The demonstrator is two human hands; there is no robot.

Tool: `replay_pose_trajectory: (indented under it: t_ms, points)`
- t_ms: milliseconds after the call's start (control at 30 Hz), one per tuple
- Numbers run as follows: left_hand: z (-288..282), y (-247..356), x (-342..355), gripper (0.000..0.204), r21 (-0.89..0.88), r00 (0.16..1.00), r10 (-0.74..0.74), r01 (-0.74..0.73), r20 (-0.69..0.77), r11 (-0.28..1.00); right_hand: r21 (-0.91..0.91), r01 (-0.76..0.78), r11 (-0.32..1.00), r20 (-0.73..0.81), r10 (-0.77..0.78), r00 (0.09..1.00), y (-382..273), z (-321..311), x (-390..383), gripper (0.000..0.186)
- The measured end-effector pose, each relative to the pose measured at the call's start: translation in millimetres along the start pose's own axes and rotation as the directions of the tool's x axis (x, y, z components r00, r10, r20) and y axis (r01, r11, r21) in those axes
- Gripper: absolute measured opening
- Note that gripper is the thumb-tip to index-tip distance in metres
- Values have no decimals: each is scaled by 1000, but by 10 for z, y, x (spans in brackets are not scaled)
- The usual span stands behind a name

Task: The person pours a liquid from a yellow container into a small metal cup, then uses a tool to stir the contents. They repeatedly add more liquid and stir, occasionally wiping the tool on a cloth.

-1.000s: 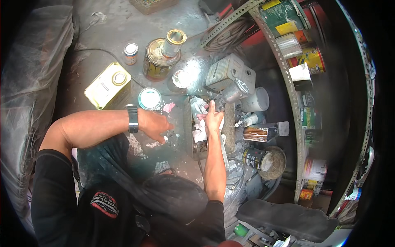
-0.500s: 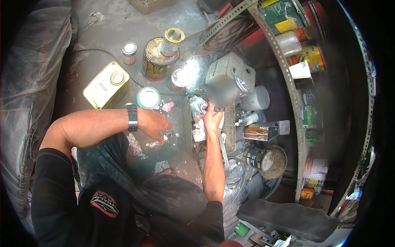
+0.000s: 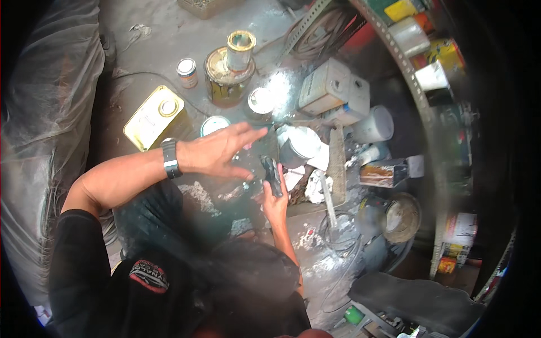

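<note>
Fingers of the left hand [image 3: 221, 150] fan wide, raised from the grimy floor [image 3: 169, 34] where they rested a second ago. At the left side of the rectangular tray [image 3: 338, 160], the right hand [image 3: 275, 206] wraps the dark handle of the spray gun [image 3: 273, 177], earlier held farther right; the teal-rimmed can [image 3: 214, 123] is now partly hidden behind the left hand.

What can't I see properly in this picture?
All in the head view:
- Lower part of the round can: hidden behind the left hand.
- Part of the dark tool: covered by the right hand holding it.
- Rest of the brown container: cut off by the top edge.
- Markings on the yellow shelf can: too blurred.
</note>
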State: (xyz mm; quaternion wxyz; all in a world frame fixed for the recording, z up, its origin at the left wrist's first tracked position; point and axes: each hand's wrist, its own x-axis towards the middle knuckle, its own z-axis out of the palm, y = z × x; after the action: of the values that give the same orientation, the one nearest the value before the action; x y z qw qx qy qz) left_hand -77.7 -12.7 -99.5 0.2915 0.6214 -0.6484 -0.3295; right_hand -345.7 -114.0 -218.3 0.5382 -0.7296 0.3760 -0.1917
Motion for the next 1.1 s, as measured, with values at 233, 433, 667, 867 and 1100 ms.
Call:
replay_pose_trajectory:
  t_ms: [233,433,667,867,1100]
  points:
    - [160,-15,95,109,137,996,76,-71,-34,988,-106,200,974,79,-193,978,492,290,-401,64]
    - [264,-1,182,107,255,998,61,-58,-7,965,-158,276,948,76,-267,961,468,387,-420,66]
    - [295,33,282,107,158,999,53,-52,-5,986,-110,207,972,120,-194,974,491,394,-542,69]
    - [296,59,301,108,178,998,42,-48,37,983,-188,217,958,52,-211,976,492,426,-446,69]
    - [321,80,297,110,212,998,36,-46,49,976,-224,192,955,69,-181,981,524,333,-492,69]
